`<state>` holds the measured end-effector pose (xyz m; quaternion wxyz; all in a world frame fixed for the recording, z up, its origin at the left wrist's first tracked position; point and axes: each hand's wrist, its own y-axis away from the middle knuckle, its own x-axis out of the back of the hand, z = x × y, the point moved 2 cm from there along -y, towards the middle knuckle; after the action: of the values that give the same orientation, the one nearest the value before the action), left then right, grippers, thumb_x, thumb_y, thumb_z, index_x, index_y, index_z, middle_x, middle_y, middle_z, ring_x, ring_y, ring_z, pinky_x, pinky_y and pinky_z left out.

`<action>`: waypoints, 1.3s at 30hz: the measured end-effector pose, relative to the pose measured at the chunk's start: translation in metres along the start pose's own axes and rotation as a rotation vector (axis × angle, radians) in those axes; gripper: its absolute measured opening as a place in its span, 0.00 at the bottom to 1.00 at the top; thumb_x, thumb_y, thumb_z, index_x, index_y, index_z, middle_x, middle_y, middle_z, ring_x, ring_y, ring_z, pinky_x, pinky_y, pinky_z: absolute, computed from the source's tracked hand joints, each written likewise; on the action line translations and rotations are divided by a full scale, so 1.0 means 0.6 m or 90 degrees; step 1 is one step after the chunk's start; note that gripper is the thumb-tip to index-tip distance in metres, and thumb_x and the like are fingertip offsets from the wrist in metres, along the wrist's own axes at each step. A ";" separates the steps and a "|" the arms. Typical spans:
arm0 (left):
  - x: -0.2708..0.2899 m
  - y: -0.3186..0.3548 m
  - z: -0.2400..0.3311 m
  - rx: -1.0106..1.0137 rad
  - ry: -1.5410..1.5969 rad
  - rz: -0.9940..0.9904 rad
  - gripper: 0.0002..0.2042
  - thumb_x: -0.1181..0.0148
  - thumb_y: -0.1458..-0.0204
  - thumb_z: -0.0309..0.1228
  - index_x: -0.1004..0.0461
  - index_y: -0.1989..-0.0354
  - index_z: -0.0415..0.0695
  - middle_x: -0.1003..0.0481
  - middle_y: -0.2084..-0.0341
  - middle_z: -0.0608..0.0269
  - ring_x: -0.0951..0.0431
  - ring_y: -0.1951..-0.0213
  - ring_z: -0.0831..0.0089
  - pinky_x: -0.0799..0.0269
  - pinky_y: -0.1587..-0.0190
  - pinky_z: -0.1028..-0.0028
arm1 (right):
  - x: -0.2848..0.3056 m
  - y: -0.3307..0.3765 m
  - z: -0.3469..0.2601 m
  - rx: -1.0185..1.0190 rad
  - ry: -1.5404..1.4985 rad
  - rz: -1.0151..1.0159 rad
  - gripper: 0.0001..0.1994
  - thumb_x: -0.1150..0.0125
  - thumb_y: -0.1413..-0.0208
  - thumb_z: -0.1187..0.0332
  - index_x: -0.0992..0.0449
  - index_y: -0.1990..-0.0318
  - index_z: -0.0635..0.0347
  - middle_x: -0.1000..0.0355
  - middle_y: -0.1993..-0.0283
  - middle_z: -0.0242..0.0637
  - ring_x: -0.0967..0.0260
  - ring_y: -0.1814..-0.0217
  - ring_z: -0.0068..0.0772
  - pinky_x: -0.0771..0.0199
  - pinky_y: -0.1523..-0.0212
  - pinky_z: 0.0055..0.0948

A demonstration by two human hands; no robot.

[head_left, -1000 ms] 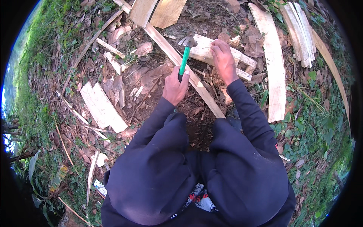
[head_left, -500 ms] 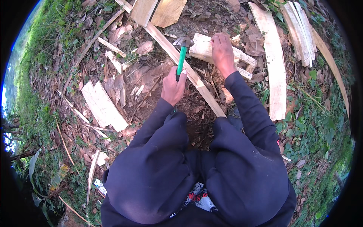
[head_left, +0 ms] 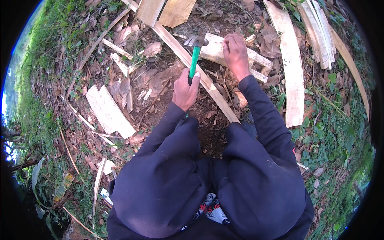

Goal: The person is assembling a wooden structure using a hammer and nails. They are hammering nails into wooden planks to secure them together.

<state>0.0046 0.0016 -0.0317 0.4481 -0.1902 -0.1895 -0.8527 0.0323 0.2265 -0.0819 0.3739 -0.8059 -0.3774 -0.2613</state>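
My left hand [head_left: 186,89] is wrapped round the black grip of a claw hammer [head_left: 195,60] with a green shaft. The hammer's metal head lies close to the left end of a wooden piece [head_left: 214,49], which looks like a short block or frame of pale boards with a gap at its right end. Over the middle of that piece is my right hand [head_left: 237,56], fingers bent and pressed together; whatever they may pinch is too small or hidden to make out. A long wooden strip [head_left: 206,82] slants past beneath the hammer, down toward my right knee.
Two boards [head_left: 110,114] lie on the leaf litter at left. On the right are a long plank [head_left: 289,64] and a bundle of thin boards [head_left: 318,34]. Two more boards [head_left: 176,12] lie at the far side. Wood scraps [head_left: 120,64] are scattered about, with green plants at both sides.
The hammer and my left hand have shifted slightly to the right and away from me, the head nearer the wooden piece. My right hand has barely moved.
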 end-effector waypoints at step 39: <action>-0.059 -0.192 -0.010 -0.030 0.175 -0.079 0.17 0.29 0.48 0.31 0.32 0.61 0.38 0.17 0.68 0.61 0.17 0.71 0.72 0.21 0.65 0.70 | 0.019 0.005 -0.017 0.083 -0.009 0.029 0.06 0.36 0.43 0.73 0.25 0.60 0.62 0.29 0.51 0.39 0.32 0.41 0.45 0.32 0.40 0.42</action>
<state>-0.0738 0.0837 -0.0719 0.4117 -0.0700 -0.1176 -0.9010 0.0400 0.2219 -0.0692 0.4287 -0.7901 -0.3779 -0.2219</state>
